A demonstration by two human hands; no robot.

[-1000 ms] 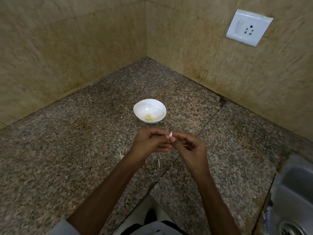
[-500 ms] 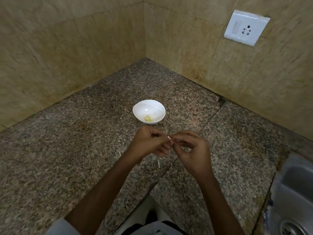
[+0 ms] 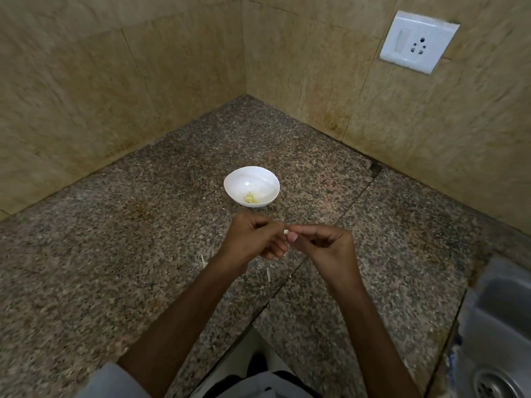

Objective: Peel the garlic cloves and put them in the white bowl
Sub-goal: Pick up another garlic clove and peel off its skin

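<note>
Granite counter, white bowl, peel scraps, sink

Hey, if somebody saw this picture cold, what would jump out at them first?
Probably the left hand and right hand, meeting over the middle of the granite counter and pinching a small white garlic clove. Just beyond them sits the white bowl with a few yellowish pieces inside. A white wall socket stands out at top right.

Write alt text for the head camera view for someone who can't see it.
Two bare hands, left hand and right hand, pinch a small white garlic clove between their fingertips above a speckled granite counter. Just beyond them sits a white bowl holding a few pale peeled bits; a wall socket is upper right, a steel sink lower right.
</note>
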